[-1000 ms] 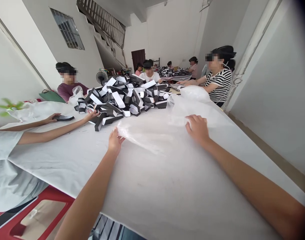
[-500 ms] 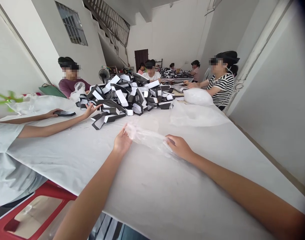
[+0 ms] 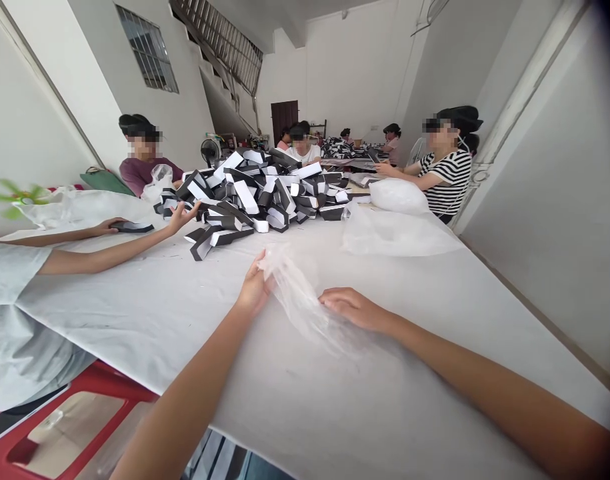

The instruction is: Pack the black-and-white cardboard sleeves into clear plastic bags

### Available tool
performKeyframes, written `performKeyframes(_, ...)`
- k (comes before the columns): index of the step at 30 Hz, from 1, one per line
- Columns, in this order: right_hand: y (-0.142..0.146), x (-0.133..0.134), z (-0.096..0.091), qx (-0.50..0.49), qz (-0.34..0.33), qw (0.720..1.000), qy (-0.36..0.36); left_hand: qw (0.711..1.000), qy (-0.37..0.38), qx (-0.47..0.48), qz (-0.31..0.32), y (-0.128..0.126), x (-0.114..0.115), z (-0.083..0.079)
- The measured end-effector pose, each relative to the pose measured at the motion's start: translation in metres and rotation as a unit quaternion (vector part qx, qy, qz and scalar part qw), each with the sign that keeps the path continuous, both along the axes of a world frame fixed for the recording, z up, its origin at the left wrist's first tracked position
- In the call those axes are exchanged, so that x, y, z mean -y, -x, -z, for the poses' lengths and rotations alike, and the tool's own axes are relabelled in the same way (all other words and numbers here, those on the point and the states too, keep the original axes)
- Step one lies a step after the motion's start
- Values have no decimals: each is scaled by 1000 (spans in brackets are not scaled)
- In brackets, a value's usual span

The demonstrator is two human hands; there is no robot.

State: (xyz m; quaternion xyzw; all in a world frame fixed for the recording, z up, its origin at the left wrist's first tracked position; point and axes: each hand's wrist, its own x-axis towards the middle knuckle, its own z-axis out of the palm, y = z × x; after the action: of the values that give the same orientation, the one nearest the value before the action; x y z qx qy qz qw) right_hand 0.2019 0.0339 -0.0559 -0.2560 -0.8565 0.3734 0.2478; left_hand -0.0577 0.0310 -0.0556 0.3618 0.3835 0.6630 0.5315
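Note:
A clear, crumpled plastic bag (image 3: pixel 297 300) stretches over the white-covered table in front of me. My left hand (image 3: pixel 255 287) is closed around its gathered far end, with a bunched tuft sticking out past the fingers. To the right, my right hand (image 3: pixel 352 308) lies against the bag's edge, palm down, its fingers stretched out toward the left. The lower part of the bag trails beneath and beside that hand. Beyond both hands rises a heap of black-and-white folded pieces (image 3: pixel 245 197), which neither hand touches.
A filled plastic bag (image 3: pixel 399 195) and a flat plastic sheet (image 3: pixel 399 233) lie at the right. On the left, a co-worker's hand (image 3: pixel 182 217) reaches to the heap. Other people sit around the table. A red plastic stool (image 3: pixel 99 380) stands below the table's near edge.
My left hand has shifted slightly right with the bag's end. My right hand has loosened from the bag and moved a little left and down; the bag now hangs slacker toward me.

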Motion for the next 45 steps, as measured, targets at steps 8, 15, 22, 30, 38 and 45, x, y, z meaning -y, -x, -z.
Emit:
performKeyframes(8, -8, -40, 20, -198, 198, 942, 184, 998, 23, 15, 51, -4, -1, 3)
performKeyframes(15, -7, -40, 21, -209, 200, 932, 218, 991, 52, -38, 113, -9, 1, 7)
performKeyframes(22, -17, -52, 27, -353, 233, 863, 277, 991, 98, -82, -32, 13, -9, 6)
performKeyframes(30, -22, -59, 28, -412, 255, 828, 283, 973, 95, -196, -81, 22, -2, 0)
performKeyframes(38, -27, -64, 28, -389, 231, 829, 329, 927, -57, -366, -57, 16, -2, 0)
performKeyframes(45, -27, -65, 29, -362, 230, 844, 323, 940, 3, -312, -136, 17, 0, -1)
